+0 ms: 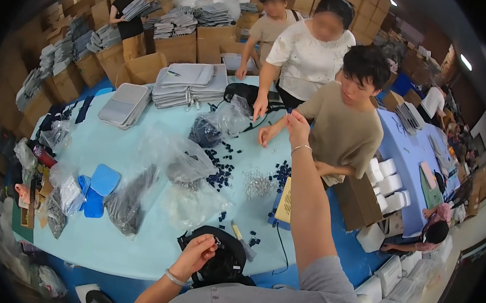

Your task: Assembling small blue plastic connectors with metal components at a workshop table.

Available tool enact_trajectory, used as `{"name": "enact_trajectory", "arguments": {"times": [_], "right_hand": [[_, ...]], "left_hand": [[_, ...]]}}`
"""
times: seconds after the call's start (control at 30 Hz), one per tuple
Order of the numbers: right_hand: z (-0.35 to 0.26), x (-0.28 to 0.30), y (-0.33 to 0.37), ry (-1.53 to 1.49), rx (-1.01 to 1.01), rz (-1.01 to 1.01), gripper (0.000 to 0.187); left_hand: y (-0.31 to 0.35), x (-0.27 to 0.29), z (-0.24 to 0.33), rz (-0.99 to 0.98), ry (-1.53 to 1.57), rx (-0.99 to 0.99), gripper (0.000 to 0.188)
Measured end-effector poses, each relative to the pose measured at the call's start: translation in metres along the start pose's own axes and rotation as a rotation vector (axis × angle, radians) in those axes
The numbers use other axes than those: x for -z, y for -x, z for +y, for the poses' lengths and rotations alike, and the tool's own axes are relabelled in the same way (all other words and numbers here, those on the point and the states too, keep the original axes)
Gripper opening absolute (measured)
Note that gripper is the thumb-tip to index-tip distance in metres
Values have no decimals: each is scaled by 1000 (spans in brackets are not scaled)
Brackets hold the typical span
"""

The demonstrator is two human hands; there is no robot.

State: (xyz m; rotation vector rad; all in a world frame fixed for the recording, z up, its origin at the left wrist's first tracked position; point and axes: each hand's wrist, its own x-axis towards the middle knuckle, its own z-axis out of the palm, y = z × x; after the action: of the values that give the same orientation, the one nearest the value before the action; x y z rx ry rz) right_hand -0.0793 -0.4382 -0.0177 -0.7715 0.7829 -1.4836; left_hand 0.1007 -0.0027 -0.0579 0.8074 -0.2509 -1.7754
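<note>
— Pinched in the left hand is a small metal ring or clip, thumb and fingertips closed on it. Do you see that too?

— Yes. That hand sits low, right over a black bag at the near edge of the pale blue table, and looks to be touching the bag's top.

— And the right hand?

— Stretched far out across the table, arm raised, fingers drawn together around something tiny. Too small to say what it is, maybe a small dark piece.

— Who is opposite?

— A person in a tan shirt, whose hand rests on the table just below the outstretched right hand. Beside them, a person in a white shirt leans in with a hand down near a clear plastic bag of dark parts.

— What lies between the two sides?

— Scattered small dark blue pieces, a little heap of silvery metal bits, and more crumpled clear bags. A yellow flat device sits near the right forearm, with a cable running off the table edge.

— Further back?

— Stacks of grey padded cases on the far end of the table, and cardboard boxes behind them. Blue flat pads lie to the left.
</note>
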Motion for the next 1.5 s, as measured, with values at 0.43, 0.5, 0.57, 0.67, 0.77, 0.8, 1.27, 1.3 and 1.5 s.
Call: {"name": "enact_trajectory", "arguments": {"times": [0.43, 0.5, 0.57, 0.67, 0.77, 0.8, 1.27, 1.3, 1.5], "right_hand": [[26, -18, -22, 310, 113, 270, 20], [26, -17, -27, 476, 191, 321, 17], [29, -11, -34, 533, 229, 342, 15], [29, -21, -25, 604, 245, 341, 14], [31, -26, -21, 627, 231, 324, 14], [33, -24, -21, 635, 232, 318, 16], [78, -18, 113, -89, -253, 31, 20], [85, -15, 124, -134, -303, 20, 18], [110, 3, 158, -266, -502, 71, 15]], "left_hand": [[7, 5, -6, 102, 95, -46, 9], [7, 4, -5, 99, 91, -46, 9], [10, 4, -6, 98, 91, -43, 10], [14, 5, -6, 126, 89, -53, 10], [14, 5, -5, 148, 76, -71, 11], [13, 6, -4, 120, 62, -60, 11], [0, -2, 1, 15, -25, 41, 12], [-2, -3, 3, 2, -31, 44, 12], [-1, -6, 4, -32, -60, 35, 12]]}}
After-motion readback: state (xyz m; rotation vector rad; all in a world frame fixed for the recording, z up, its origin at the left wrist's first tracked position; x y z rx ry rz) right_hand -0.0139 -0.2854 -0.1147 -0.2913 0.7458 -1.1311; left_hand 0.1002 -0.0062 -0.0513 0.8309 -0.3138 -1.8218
